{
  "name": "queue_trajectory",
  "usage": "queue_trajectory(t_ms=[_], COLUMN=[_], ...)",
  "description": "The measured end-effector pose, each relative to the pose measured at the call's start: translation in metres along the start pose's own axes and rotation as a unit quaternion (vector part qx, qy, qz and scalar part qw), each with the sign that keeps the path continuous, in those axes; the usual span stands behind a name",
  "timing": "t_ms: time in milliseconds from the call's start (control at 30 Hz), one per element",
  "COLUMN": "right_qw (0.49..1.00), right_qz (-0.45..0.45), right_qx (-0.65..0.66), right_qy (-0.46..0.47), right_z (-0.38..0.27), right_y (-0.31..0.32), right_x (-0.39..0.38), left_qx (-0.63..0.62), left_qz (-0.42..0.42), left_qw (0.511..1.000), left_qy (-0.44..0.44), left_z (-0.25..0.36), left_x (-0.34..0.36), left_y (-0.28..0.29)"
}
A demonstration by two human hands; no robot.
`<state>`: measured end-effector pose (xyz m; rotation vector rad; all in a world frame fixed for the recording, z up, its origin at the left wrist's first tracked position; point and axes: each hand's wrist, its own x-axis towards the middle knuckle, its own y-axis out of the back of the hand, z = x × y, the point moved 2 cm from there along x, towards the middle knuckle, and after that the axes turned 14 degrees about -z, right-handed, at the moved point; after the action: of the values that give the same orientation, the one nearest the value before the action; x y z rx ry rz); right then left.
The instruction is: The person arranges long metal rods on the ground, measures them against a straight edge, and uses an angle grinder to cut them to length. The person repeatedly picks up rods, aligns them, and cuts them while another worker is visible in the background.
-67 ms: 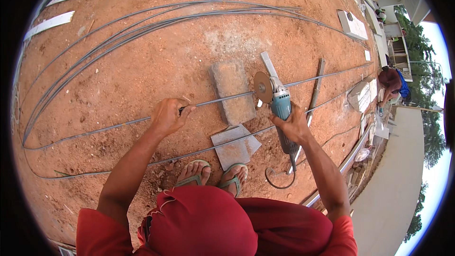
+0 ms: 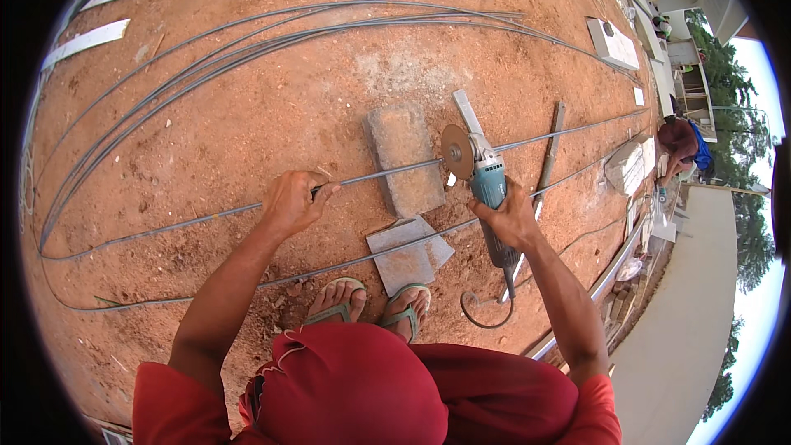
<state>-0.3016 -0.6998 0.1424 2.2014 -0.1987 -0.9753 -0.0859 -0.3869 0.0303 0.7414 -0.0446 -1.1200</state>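
My left hand (image 2: 297, 203) is closed round a thin grey steel rod (image 2: 387, 170), which runs left to right across the ground. Beneath the rod lies a rough concrete block (image 2: 404, 144). My right hand (image 2: 509, 218) grips a teal and dark grey angle grinder (image 2: 489, 186) by its body. The grinder's round brown cutting disc (image 2: 457, 152) stands at the rod just right of the block. It covers part of the rod, and I cannot tell whether the two touch. From the grinder's lower end a dark cord (image 2: 486, 325) curls onto the dirt.
Long bent rods (image 2: 247, 43) loop across the far ground and round the left. A broken grey tile (image 2: 408, 252) lies before my sandalled feet, under another rod length. Flat bars (image 2: 553, 147) lie right of the grinder. Farther right are white blocks (image 2: 629, 166) and a crouching person (image 2: 679, 142).
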Motion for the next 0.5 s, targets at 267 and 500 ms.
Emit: queue_trajectory(t_ms=[267,500], right_qw=[1.000,1.000], right_qz=[-0.001,0.001], right_qx=[-0.024,-0.029], right_qy=[0.000,-0.001], right_z=[-0.0024,-0.0026], right_y=[0.0009,0.0016], right_x=[-0.0002,0.0014], left_qx=[0.015,0.012], left_qz=[-0.004,-0.004], left_qw=[1.000,1.000], left_qy=[0.007,0.007], left_z=[0.0012,0.0018], left_x=[-0.0004,0.0000], left_y=[0.0009,0.0008])
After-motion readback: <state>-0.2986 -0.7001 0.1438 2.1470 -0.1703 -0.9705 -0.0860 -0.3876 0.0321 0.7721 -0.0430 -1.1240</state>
